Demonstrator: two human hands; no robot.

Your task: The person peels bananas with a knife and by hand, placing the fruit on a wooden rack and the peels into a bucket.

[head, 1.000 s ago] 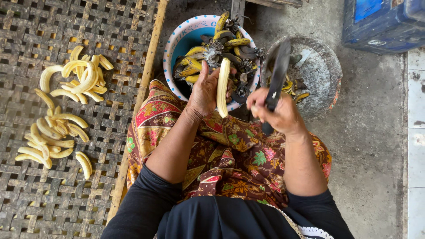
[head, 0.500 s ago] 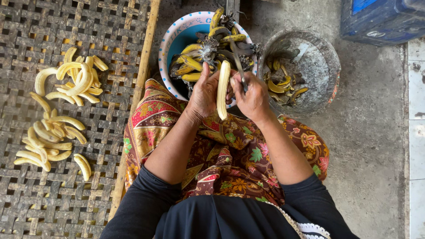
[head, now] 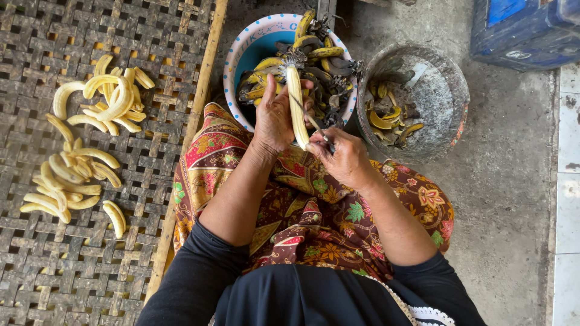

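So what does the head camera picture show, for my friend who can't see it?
A seated person's left hand holds a peeled pale banana while the right hand works a knife against it, over a lap in flowered cloth. Ahead sit a blue bowl of dark unpeeled bananas and a grey basin with peels; peeled bananas lie on a woven mat.

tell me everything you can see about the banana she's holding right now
The peeled banana is pale cream-yellow, long and slightly curved, bare of skin along its visible length. It stands roughly lengthwise away from the person, above the patterned cloth on the lap, its far end over the blue bowl. The left hand grips its side; the right hand meets its near end, a thin blade lying against it.
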